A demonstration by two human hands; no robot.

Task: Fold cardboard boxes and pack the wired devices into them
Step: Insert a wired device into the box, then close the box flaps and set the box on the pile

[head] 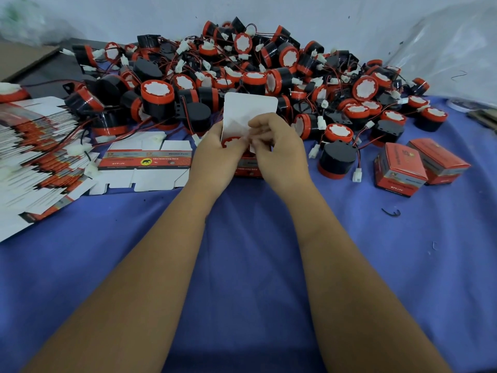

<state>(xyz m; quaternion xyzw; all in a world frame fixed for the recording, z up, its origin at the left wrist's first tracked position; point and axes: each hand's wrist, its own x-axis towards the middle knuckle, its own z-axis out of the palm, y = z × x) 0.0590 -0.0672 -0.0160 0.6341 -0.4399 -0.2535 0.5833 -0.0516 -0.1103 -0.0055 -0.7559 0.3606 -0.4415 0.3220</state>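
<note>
Both hands are gripping the box (248,168) upright, left hand (215,154) wrapping its side, right hand (279,149) pinching a flap, lid (250,109) pointing up, device (232,142) sitting inside.

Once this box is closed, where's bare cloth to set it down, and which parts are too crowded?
Bare blue cloth lies right of the right hand, in front of the two closed boxes. Crowded: the device pile behind the open box, and the flat box stack on the left.
</note>
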